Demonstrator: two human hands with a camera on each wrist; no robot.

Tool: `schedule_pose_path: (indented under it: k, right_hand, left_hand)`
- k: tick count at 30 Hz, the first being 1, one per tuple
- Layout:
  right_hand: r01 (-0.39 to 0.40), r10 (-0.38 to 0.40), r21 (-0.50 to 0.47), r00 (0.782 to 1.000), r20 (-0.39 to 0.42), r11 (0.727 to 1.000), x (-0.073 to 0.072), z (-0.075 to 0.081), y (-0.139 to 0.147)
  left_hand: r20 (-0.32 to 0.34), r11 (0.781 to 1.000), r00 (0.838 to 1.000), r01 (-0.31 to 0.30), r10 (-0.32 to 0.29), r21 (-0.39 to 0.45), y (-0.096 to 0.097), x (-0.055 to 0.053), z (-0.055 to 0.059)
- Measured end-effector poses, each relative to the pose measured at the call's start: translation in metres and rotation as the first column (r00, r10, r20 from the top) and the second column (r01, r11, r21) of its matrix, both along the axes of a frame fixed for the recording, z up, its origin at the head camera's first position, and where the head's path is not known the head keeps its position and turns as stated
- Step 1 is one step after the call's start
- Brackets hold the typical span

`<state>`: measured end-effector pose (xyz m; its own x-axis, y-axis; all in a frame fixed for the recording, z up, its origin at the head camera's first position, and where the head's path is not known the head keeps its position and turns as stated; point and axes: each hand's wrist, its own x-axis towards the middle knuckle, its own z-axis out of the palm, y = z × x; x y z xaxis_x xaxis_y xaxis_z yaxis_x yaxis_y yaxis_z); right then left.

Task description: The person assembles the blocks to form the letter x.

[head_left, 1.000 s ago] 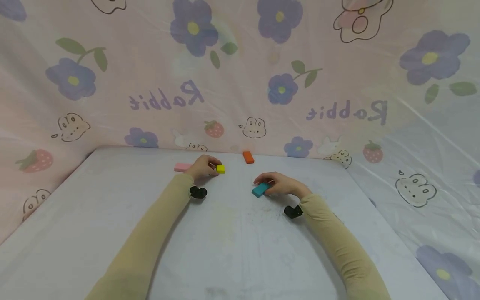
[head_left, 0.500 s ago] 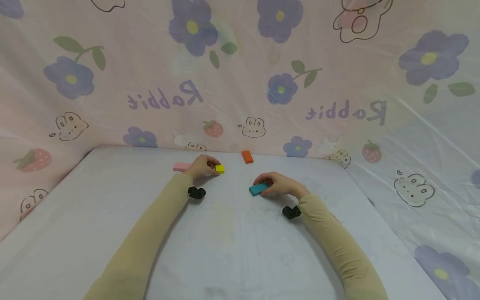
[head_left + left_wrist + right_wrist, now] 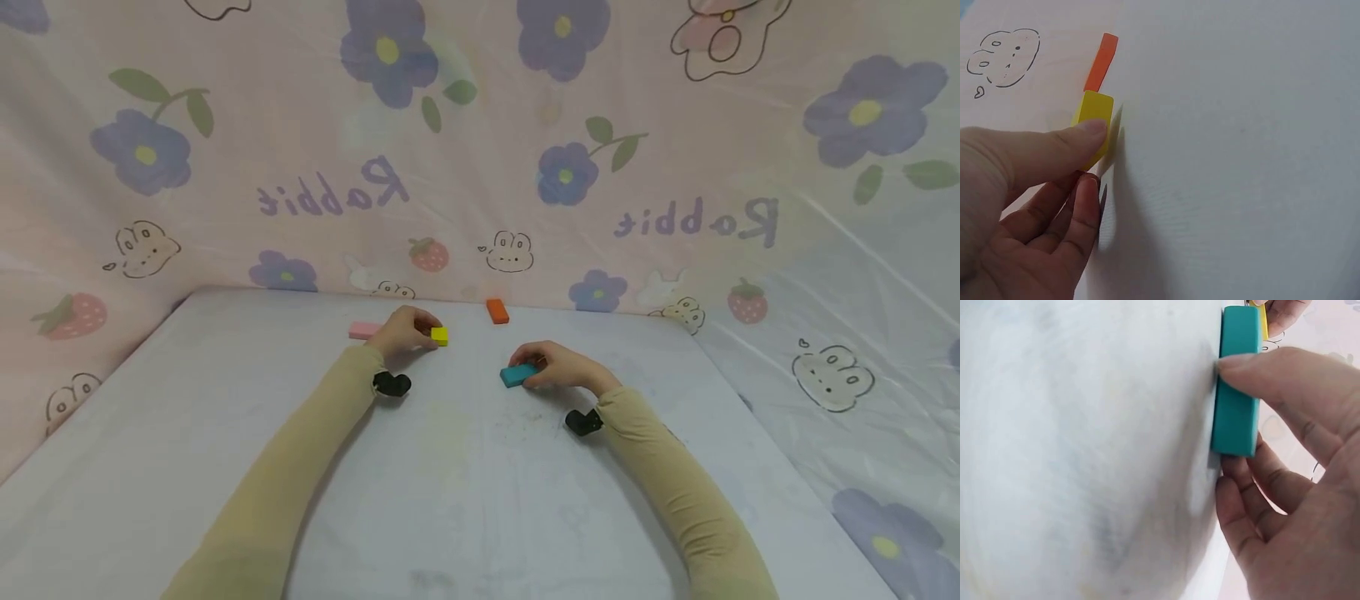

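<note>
My left hand (image 3: 405,330) pinches a yellow block (image 3: 1094,112), thumb on its near face, far left of centre on the white table. Whether that block touches the table I cannot tell. Behind the left wrist, a pink block (image 3: 363,331) lies partly covered by the hand. To the right and nearer, my right hand (image 3: 558,365) grips a long teal block (image 3: 1237,412) between thumb and fingers, low against the tabletop. The thumb crosses its side in the right wrist view. An orange block (image 3: 497,312) lies apart from both hands, near the back edge.
A patterned cloth (image 3: 465,150) with flowers and rabbits rises behind the white table (image 3: 450,500) and along its sides. Black wrist cameras sit under the left sleeve (image 3: 300,450) and the right sleeve (image 3: 675,483).
The teal block has turned slightly in my right hand, from slanting to nearly crosswise, its free end shifting a little left. My left hand and the yellow block have hardly moved.
</note>
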<state>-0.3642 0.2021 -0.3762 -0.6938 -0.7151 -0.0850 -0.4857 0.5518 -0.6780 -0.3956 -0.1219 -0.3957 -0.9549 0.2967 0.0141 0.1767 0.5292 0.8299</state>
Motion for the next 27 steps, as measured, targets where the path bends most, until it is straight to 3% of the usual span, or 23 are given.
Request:
schedule_pose_path:
  k: [10, 13, 27]
  right_hand:
    - [0.009, -0.009, -0.035, 1.0, 0.01, 0.999, 0.005, 0.002, 0.0]
    - [0.02, -0.021, -0.034, 1.0, -0.018, 0.999, -0.001, -0.002, 0.003]
    - [0.102, -0.103, -0.038, 0.994, -0.035, 0.994, 0.001, 0.012, 0.005]
  left_hand:
    - [-0.04, 1.0, 0.999, 0.027, -0.027, -0.014, -0.005, 0.006, -0.002]
    - [-0.044, 0.999, 0.998, 0.036, -0.037, -0.001, -0.006, 0.009, -0.001]
    - [-0.044, 0.996, 0.996, 0.081, -0.082, -0.024, 0.007, 0.024, 0.014]
